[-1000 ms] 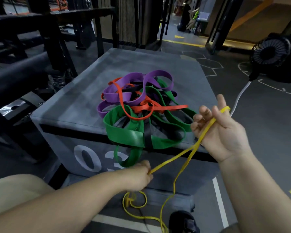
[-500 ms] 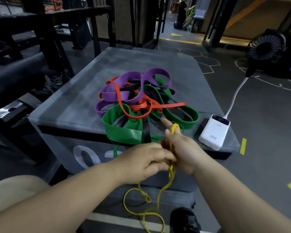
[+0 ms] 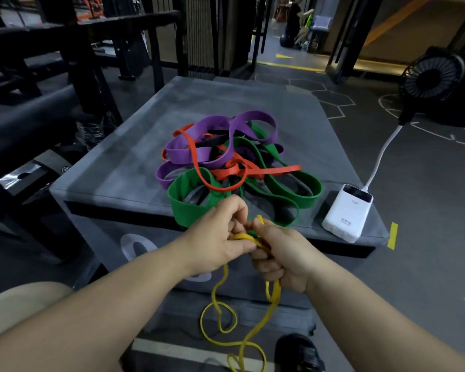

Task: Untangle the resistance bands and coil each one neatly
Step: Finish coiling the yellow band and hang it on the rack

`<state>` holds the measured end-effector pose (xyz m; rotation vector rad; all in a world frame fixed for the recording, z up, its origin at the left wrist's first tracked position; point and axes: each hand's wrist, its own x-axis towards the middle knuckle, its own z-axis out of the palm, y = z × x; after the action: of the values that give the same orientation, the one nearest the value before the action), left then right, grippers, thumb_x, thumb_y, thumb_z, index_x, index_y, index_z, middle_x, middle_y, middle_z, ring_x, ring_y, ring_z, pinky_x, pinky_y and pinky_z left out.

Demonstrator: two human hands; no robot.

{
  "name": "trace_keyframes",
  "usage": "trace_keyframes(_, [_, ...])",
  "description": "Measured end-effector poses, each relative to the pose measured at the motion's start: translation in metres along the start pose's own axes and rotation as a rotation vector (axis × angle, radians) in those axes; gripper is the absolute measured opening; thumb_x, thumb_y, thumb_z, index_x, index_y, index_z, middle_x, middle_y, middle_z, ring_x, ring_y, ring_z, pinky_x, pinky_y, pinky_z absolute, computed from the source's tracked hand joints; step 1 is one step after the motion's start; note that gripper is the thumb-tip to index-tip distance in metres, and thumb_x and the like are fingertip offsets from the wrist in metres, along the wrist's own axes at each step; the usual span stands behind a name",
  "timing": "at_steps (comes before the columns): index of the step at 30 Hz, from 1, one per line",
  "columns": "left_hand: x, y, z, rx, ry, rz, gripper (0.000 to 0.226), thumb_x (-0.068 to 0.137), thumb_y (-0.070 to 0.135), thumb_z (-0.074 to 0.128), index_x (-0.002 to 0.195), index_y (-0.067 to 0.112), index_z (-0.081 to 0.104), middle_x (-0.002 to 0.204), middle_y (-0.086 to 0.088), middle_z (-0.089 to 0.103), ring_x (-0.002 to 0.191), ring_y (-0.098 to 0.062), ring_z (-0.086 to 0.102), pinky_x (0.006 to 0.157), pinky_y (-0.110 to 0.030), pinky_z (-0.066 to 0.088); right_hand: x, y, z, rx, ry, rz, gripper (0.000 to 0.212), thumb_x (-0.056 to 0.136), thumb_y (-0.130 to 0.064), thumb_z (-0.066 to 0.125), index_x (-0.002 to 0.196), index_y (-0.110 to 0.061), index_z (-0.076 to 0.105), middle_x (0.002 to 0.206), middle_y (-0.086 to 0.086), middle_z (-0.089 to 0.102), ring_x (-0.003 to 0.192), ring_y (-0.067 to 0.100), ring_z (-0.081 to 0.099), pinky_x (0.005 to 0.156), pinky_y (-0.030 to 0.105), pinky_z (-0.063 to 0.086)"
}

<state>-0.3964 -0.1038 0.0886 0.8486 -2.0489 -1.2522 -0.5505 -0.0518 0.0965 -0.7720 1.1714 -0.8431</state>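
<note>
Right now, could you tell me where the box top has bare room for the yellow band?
Bare on the box: the left strip between its edge and the pile, and the far end beyond it. Crowded: near right corner, between pile and power bank.

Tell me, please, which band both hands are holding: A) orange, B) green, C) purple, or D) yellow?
D: the left hand and the right hand both grip the yellow band, while the green band, purple band and orange band lie tangled on the box.
</note>
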Motion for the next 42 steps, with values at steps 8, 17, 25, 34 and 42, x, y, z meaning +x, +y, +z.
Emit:
trace_keyframes(8, [0.004,0.001,-0.018,0.034,0.152,0.056,0.036,0.076,0.015,0.078,0.081,0.028,0.045,0.073,0.006,0.049,0.059,-0.01,0.047,0.058,-0.026,0.043,-0.009,-0.007,-0.005,-0.056,-0.083,0.021,0.043,0.095,-0.053,0.039,0.082,-0.017,0.059,0.059,-0.001,0.023,0.04,0.006,0.015,0.039,0.015,0.009])
trace_keyframes(17, [0.003,-0.005,-0.003,-0.254,0.017,-0.041,0.014,0.081,0.037,0.062,0.089,0.027,0.065,0.08,0.008,0.063,0.076,-0.009,0.055,0.071,-0.023,0.045,-0.012,-0.006,-0.004,0.067,-0.417,0.012,0.056,0.086,-0.066,0.039,0.065,-0.015,0.046,0.05,-0.005,0.026,0.036,0.005,0.017,0.034,0.012,0.014])
trace_keyframes(25, [-0.003,-0.003,0.01,-0.487,-0.06,-0.194,0.028,0.09,0.039,0.043,0.081,0.016,0.056,0.071,0.002,0.058,0.067,-0.008,0.052,0.063,-0.02,0.041,-0.011,-0.009,-0.012,0.083,-0.492,0.004,0.048,0.075,-0.064,0.069,0.068,-0.019,0.054,0.052,-0.006,0.032,0.036,0.002,0.026,0.033,0.012,0.025])
trace_keyframes(34, [-0.003,-0.011,0.01,-0.493,-0.117,-0.274,0.037,0.092,0.047,0.045,0.088,0.011,0.054,0.065,0.0,0.055,0.061,-0.015,0.056,0.072,-0.038,0.049,-0.007,-0.019,-0.027,0.354,-0.695,-0.068,0.037,0.092,-0.051,0.056,0.076,-0.017,0.057,0.053,-0.009,0.036,0.039,0.004,0.031,0.039,0.013,0.031])
trace_keyframes(42, [-0.004,-0.01,0.025,-0.475,-0.088,-0.276,0.037,0.1,0.035,0.032,0.071,0.013,0.038,0.059,0.005,0.031,0.052,-0.009,0.032,0.051,-0.015,0.034,-0.011,-0.032,-0.042,0.578,-0.703,-0.189,0.029,0.104,-0.027,0.037,0.095,-0.005,0.054,0.066,-0.001,0.037,0.061,0.013,0.034,0.059,0.024,0.034])
